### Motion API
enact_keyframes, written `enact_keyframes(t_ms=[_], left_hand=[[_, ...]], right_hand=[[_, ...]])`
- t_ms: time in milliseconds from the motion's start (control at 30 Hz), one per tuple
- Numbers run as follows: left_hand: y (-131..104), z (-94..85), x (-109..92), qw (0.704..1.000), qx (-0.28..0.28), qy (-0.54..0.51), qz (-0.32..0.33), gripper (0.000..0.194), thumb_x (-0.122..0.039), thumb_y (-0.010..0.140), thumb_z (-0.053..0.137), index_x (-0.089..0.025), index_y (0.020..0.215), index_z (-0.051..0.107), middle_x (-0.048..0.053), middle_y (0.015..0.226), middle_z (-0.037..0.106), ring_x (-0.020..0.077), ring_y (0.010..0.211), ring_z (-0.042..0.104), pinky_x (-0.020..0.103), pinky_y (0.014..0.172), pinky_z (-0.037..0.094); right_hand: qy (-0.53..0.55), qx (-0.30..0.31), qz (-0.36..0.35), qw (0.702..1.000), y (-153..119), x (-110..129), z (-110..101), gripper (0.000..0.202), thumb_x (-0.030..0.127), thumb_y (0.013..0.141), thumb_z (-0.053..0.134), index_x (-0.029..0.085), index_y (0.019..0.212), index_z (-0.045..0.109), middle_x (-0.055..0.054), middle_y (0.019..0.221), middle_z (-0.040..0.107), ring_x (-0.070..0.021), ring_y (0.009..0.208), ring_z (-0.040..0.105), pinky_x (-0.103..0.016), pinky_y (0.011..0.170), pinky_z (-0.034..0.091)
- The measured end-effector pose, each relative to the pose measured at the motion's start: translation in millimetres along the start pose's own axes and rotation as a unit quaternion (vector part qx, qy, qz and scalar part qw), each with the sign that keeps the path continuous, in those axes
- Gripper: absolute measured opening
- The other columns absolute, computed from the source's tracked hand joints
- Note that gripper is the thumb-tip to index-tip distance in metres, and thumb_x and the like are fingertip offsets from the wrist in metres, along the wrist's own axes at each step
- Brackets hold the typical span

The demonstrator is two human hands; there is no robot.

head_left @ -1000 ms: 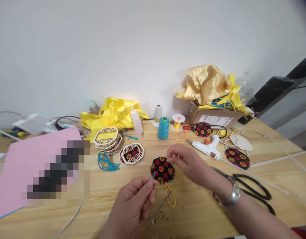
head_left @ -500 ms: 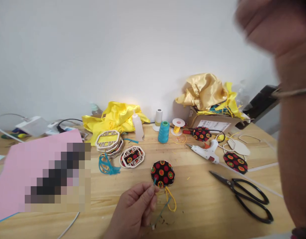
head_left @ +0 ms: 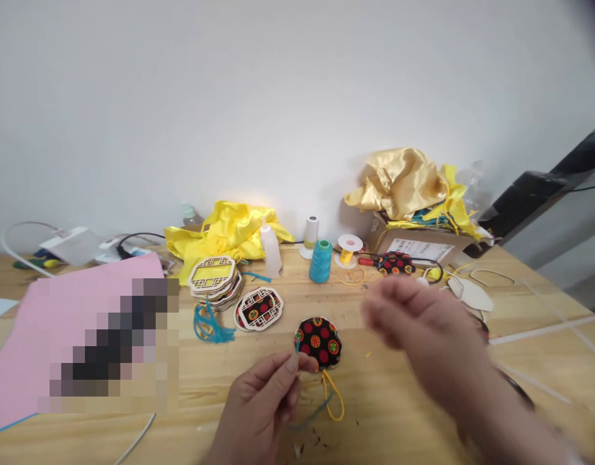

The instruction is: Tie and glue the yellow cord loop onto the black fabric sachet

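Note:
My left hand [head_left: 268,400] pinches a short teal thread [head_left: 298,347] at the lower left edge of a round patterned fabric piece [head_left: 318,342]. A yellow cord loop [head_left: 334,400] hangs from the bottom of that piece, and a teal strand crosses it. To the right, my right hand [head_left: 408,316] is raised over the table, its fingers drawn together and blurred by motion; whether a fine thread is between them cannot be made out. It hides the glue gun and most of the scissors.
Behind stand a teal thread cone [head_left: 320,261], a yellow spool [head_left: 348,250] and a glue bottle [head_left: 271,250]. Lattice frames [head_left: 212,276] and teal cords [head_left: 210,323] lie left, near pink material [head_left: 98,278]. A cloth-filled box [head_left: 413,244] sits back right.
My right hand has come down from the upper right to above the table, right of the fabric piece. My left hand keeps its pinch nearly in place. The view has shifted slightly.

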State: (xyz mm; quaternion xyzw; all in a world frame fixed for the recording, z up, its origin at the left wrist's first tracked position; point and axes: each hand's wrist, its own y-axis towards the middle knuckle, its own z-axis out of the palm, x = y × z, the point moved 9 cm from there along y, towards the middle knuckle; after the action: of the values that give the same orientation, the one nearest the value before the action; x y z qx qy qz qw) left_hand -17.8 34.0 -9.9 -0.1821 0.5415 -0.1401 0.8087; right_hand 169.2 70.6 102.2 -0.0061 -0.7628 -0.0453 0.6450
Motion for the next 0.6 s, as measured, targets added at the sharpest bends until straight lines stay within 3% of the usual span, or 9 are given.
enact_keyframes(t_ms=[100, 200, 367, 600], left_hand=[[1, 3.7, -8, 0.998, 0.003, 0.01, 0.056, 0.02, -0.031, 0.064, 0.073, -0.017, 0.077, 0.075, 0.0, 0.06, 0.06, 0.0103, 0.062, 0.05, 0.017, 0.059, 0.042], [2, 8.2, -9, 0.997, 0.013, 0.009, 0.072, 0.016, -0.028, 0.065, 0.072, -0.02, 0.079, 0.075, 0.002, 0.08, 0.065, 0.0149, 0.079, 0.055, 0.022, 0.074, 0.045], [3, 9.4, 2, 0.997, 0.024, 0.057, 0.051, 0.018, -0.029, 0.071, 0.068, -0.022, 0.087, 0.074, 0.002, 0.079, 0.069, 0.0175, 0.084, 0.058, 0.026, 0.083, 0.042], [5, 12.0, 8, 0.998, 0.032, 0.046, 0.037, 0.02, -0.028, 0.07, 0.068, -0.018, 0.086, 0.074, 0.004, 0.077, 0.07, 0.0199, 0.084, 0.057, 0.031, 0.083, 0.041]], right_hand=[[0.069, 0.045, 0.1, 0.992, -20, -49, 39, 0.021, 0.029, 0.077, 0.059, 0.015, 0.062, 0.055, 0.003, 0.053, 0.052, -0.0051, 0.045, 0.039, -0.017, 0.042, 0.031], [0.129, 0.023, 0.147, 0.98, -34, -76, 57, 0.021, 0.032, 0.076, 0.058, 0.015, 0.065, 0.053, 0.002, 0.054, 0.052, -0.0054, 0.044, 0.039, -0.017, 0.04, 0.029], [0.116, -0.016, 0.118, 0.986, -43, -86, 62, 0.022, 0.035, 0.078, 0.055, 0.016, 0.068, 0.055, 0.002, 0.057, 0.052, -0.0075, 0.047, 0.042, -0.018, 0.043, 0.034], [0.084, -0.008, 0.077, 0.993, -50, -90, 70, 0.018, 0.032, 0.081, 0.053, 0.017, 0.073, 0.058, 0.001, 0.061, 0.057, -0.0093, 0.056, 0.051, -0.018, 0.052, 0.041]])
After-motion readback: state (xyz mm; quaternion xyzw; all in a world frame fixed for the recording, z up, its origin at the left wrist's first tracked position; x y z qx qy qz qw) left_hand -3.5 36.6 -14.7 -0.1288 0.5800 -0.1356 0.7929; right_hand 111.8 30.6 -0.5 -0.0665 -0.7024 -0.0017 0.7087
